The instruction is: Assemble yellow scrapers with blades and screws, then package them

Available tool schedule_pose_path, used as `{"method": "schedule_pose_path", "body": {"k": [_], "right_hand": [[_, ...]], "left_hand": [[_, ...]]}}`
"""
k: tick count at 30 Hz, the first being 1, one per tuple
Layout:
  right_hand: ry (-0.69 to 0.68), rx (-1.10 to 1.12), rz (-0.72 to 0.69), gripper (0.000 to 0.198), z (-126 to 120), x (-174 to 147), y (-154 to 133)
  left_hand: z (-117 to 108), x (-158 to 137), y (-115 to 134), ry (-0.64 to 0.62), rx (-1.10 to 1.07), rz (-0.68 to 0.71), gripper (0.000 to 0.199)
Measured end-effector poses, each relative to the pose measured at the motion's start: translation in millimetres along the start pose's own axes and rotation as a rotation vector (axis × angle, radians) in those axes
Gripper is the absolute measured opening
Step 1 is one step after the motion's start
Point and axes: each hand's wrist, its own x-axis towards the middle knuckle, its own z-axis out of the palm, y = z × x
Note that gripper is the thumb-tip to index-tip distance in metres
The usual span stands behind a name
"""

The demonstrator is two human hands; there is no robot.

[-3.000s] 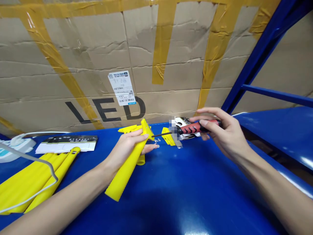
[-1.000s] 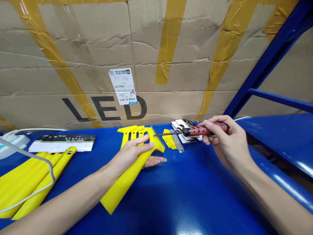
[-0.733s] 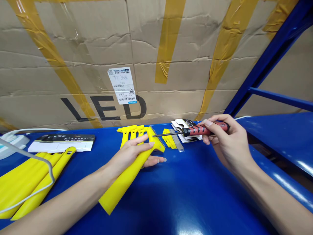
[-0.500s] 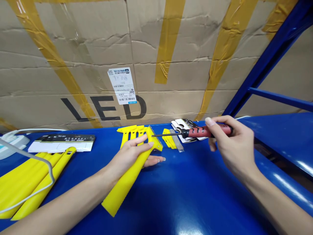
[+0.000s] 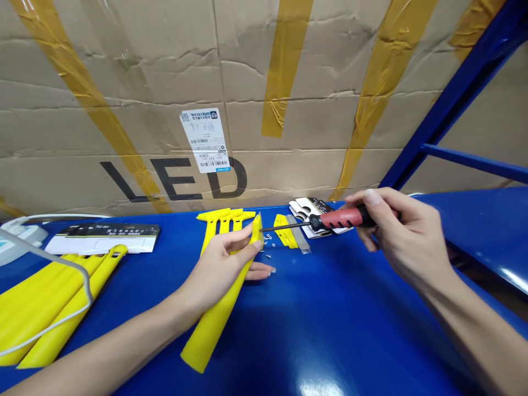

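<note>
My left hand (image 5: 225, 261) is closed around a yellow plastic scraper (image 5: 218, 322), its head up and its handle slanting down to the lower left. My right hand (image 5: 406, 236) grips a screwdriver (image 5: 340, 218) by its red and black handle. The shaft runs left, and its tip meets the scraper's head; whether it sits in a screw I cannot tell. Just behind the head, small screws and nuts (image 5: 268, 240) lie scattered on the blue surface. Several yellow scraper bodies (image 5: 223, 220) rest behind my left hand. Yellow head pieces (image 5: 284, 231) and grey blades (image 5: 299, 234) lie right of the head.
Yellow handles (image 5: 61, 302) lie at the left, crossed by a white cable (image 5: 84, 280). Printed packaging cards (image 5: 103, 239) and more cards (image 5: 313, 212) sit at the back. A large cardboard box (image 5: 247, 66) stands behind the blue table (image 5: 322, 319); a blue frame (image 5: 454, 93) rises at right.
The scraper has turned in my left hand, its head now edge-on, uncovering the screws and nuts. My right hand has shifted slightly right with the screwdriver.
</note>
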Motion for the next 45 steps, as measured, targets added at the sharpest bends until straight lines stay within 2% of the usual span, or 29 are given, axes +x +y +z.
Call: {"method": "schedule_pose_path", "body": {"k": [1,3,4,6,8,9,11,13,16,18,19,20,22,23,26,28,30,33,36,39,41,45], "right_hand": [[0.015,0.046,-0.028,0.022,0.5,-0.2,-0.9],[-0.021,0.185,-0.067,0.045,1.2,-1.0,-2.7],[-0.046,0.214,-0.058,0.043,1.3,-1.5,-3.4],[-0.051,0.126,-0.012,0.020,1.4,-2.9,-3.9],[-0.033,-0.013,-0.032,0.017,1.9,-4.2,-3.4],[-0.028,-0.048,-0.075,0.017,2.3,-4.7,-2.9],[-0.067,-0.005,-0.134,0.032,3.2,-5.3,-2.2],[-0.114,0.013,-0.081,0.024,4.0,-5.8,-2.0],[-0.084,-0.041,-0.036,0.020,5.0,-6.5,-2.2],[-0.059,0.001,-0.089,0.039,5.6,-6.8,-2.2],[-0.072,0.037,-0.093,0.044,5.9,-6.8,-2.0],[-0.083,0.051,-0.072,0.040,6.2,-6.8,-1.7],[-0.078,0.044,-0.021,0.030,6.6,-6.6,-1.1],[-0.068,0.042,-0.018,0.031,6.8,-6.4,-0.8],[-0.061,0.089,-0.020,0.047,7.0,-5.8,-0.8],[-0.037,0.062,0.029,0.033,6.7,-5.1,-1.5],[-0.006,0.053,0.035,0.028,6.0,-4.2,-2.3],[-0.040,0.149,-0.023,0.048,4.7,-2.6,-3.3],[-0.046,0.122,0.024,0.022,4.0,-1.8,-3.3],[-0.016,0.110,-0.003,0.019,4.4,-1.8,-2.0],[-0.029,0.165,-0.015,0.032,4.1,-1.6,-0.7],[-0.063,0.087,0.049,0.019,1.4,-0.5,1.4]], "left_hand": [[0.0,-0.5,0.0,0.003,0.002,0.005,0.041],[0.5,-2.2,1.0,0.021,0.004,0.009,0.047],[0.8,-3.2,1.8,0.033,0.001,0.011,0.049],[1.3,-4.4,2.9,0.053,-0.006,0.007,0.052],[1.2,-4.4,3.1,0.059,-0.007,0.001,0.054],[0.9,-3.9,2.9,0.058,-0.005,0.003,0.057],[-0.2,-2.6,2.0,0.058,-0.002,0.024,0.066],[-1.4,-1.7,1.1,0.060,-0.001,0.055,0.073],[-2.1,-2.4,0.6,0.046,0.002,0.080,0.076],[-1.7,-3.4,0.7,0.025,-0.001,0.085,0.078],[-1.3,-3.8,0.7,0.014,-0.005,0.085,0.079],[-1.0,-3.9,0.8,0.007,-0.009,0.083,0.080],[-0.3,-3.6,0.8,0.010,-0.016,0.079,0.080],[0.1,-3.4,0.8,0.017,-0.015,0.074,0.080],[1.3,-3.3,1.6,0.036,0.004,0.058,0.077],[2.4,-4.2,2.5,0.033,0.026,0.048,0.073],[3.7,-5.3,3.3,0.018,0.044,0.038,0.066],[5.1,-5.8,2.9,0.005,0.056,0.036,0.055],[5.3,-4.6,1.3,0.000,0.046,0.046,0.057],[4.6,-3.6,0.3,-0.001,0.033,0.054,0.062],[4.1,-3.8,0.1,-0.002,0.038,0.052,0.061],[3.9,-4.8,-0.5,-0.001,0.023,0.050,0.063]]}}
